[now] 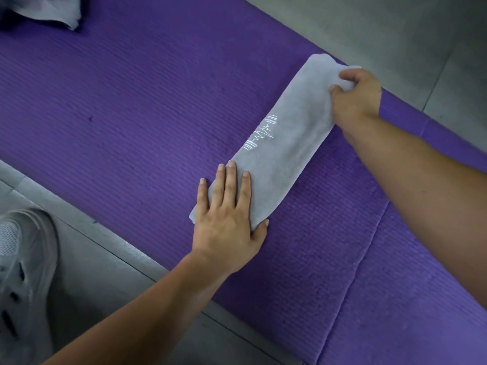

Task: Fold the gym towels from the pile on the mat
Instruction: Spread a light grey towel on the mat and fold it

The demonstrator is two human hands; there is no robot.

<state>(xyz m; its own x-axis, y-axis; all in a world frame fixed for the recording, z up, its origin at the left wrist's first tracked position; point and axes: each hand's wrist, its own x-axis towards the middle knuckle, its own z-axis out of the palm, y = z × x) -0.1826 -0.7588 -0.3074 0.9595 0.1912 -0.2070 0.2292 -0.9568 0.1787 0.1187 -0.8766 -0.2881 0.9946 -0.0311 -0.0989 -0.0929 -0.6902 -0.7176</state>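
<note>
A grey gym towel [284, 143], folded into a long strip, is lying across the purple mat [131, 101]. You are pressing its near end with your flat, straight-fingered left hand [226, 219] while your right hand [358, 98] is pinching the far end. Pulling that end over off-line risks skewing the layers. The pile [52, 9] is waiting at the mat's far corner.

Purple mat [131, 106] on floor [395, 27], bearing towels [287, 143].

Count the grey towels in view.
2: a folded towel on the mat, left hand pressing its near end, right hand gripping its far end; a bunched towel at the top-left edge, cropped, possibly hiding more.
</note>
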